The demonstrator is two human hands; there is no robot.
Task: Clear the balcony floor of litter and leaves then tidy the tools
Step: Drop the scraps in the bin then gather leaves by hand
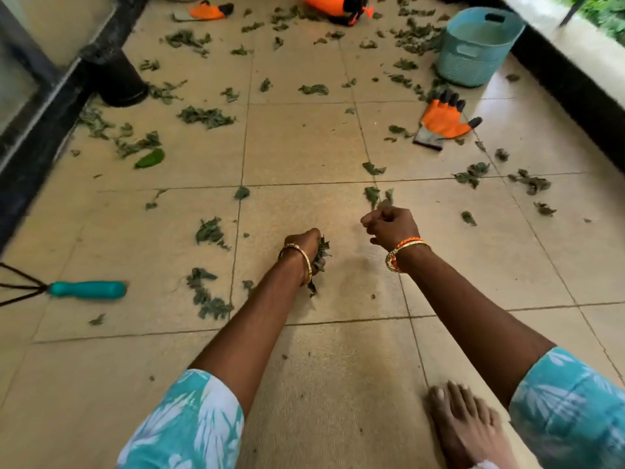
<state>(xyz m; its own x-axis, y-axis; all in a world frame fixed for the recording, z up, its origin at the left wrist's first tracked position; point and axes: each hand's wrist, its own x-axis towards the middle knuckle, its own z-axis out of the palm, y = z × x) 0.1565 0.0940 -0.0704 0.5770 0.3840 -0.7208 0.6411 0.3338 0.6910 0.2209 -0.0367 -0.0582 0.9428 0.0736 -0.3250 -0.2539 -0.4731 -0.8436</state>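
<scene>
free: bare tiles (pixel 304 140) ahead | obstacles: basket (pixel 473 45), glove (pixel 443 120) far right

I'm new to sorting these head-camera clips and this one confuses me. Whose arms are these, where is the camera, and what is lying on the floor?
There is no machine here. The one picture comes from a wide-angle camera worn on a person's head, looking forward and down, so the two bare arms are the wearer's own.

The left hand grips a bunch of wilted green leaves. The right hand is curled into a fist; whether it holds anything cannot be seen.

On the beige tiled balcony floor more loose leaves are scattered. Also there: an orange and grey work glove, a pale blue woven basket at the far right, a hand rake with a teal handle at the left, a black pot and an orange sprayer at the top edge.
</scene>
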